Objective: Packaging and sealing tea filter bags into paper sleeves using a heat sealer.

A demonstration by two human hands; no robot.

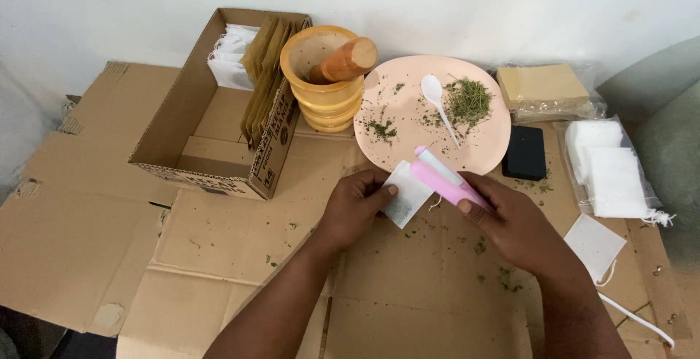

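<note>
My left hand (355, 206) pinches a small white tea bag (406, 193) filled with dried herbs, just below the plate. In my right hand (510, 220) is a pink and white handheld sealer (445, 178), its jaws clamped along the bag's right edge. Behind them a pink plate (408, 122) carries a pile of dried green herbs (467, 100) and a white plastic spoon (435, 96). Flattened cardboard (240, 235) covers the floor under both hands, with herb crumbs scattered on it.
A wooden mortar with pestle (328, 74) stands left of the plate. An open cardboard box (219, 111) holds brown packets and white bags. To the right lie a black box (524, 152), brown packets in plastic (543, 87), white bags in plastic (609, 169) and one loose white bag (594, 246).
</note>
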